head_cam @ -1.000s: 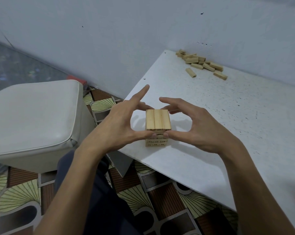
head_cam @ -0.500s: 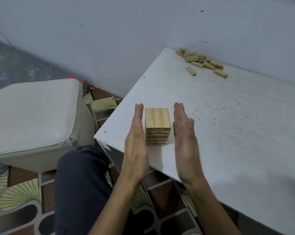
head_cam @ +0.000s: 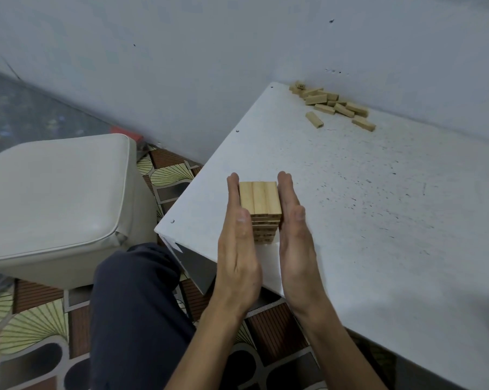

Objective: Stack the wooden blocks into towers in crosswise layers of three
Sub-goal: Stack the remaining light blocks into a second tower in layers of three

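Tower (head_cam: 260, 201) of wooden blocks stands nr near-left corner of counter (head_cam: 378, 220). My left hand (head_cam: 237, 249) & right hand (head_cam: 296, 243) flat vs its sides, fingers straight: grip spread, not curled. Loose blocks (head_cam: 333, 104) at counter's far edge.

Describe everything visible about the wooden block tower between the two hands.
The tower is pale, light-brown wood, standing upright near the left front corner of the white table. Its top layer is three blocks side by side, running away from the camera; several layers show below on the near face, exact count unclear. The left hand and right hand press flat, fingers straight, against its left and right sides.
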### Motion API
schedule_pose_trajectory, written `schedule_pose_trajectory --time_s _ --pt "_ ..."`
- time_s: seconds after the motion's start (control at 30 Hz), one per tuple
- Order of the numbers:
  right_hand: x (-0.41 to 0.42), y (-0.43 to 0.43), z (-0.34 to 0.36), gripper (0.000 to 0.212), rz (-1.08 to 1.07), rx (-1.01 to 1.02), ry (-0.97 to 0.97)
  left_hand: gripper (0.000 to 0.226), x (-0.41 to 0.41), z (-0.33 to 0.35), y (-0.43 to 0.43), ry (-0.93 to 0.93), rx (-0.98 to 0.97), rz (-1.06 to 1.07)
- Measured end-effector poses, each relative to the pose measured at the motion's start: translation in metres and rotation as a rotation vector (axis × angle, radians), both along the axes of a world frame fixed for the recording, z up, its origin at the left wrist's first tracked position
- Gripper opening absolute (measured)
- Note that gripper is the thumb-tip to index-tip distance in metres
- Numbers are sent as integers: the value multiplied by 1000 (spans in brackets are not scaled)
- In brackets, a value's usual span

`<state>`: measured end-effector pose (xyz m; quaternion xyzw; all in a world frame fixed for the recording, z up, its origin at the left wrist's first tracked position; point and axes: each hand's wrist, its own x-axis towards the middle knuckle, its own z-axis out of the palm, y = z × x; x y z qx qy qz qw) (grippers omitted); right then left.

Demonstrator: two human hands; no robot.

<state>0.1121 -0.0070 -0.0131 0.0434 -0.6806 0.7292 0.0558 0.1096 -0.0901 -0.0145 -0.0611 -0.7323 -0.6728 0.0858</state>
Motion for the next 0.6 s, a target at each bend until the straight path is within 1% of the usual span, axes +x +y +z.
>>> schedule_pose_trajectory --time_s 0.1,0.23,0.33,0.37,0.47,0.6 --pt "1 -1 0 78 8 7 -3 55 0 -1 0 -11 6 0" --pt "2 -3 0 84 9 13 1 55 0 -2 0 -18 1 3" --pt "2 -3 -2 73 -4 2 -4 57 -1 -2 0 -31 17 -2" --pt "2 -4 -1 73 -8 2 -7 57 -1 -2 0 -31 16 -1" --pt "2 -4 -2 83 -10 12 -19 56 -1 -4 0 -27 17 12" --pt "2 -5 -7 89 -4 -1 -64 52 0 -8 -1 -49 18 21"
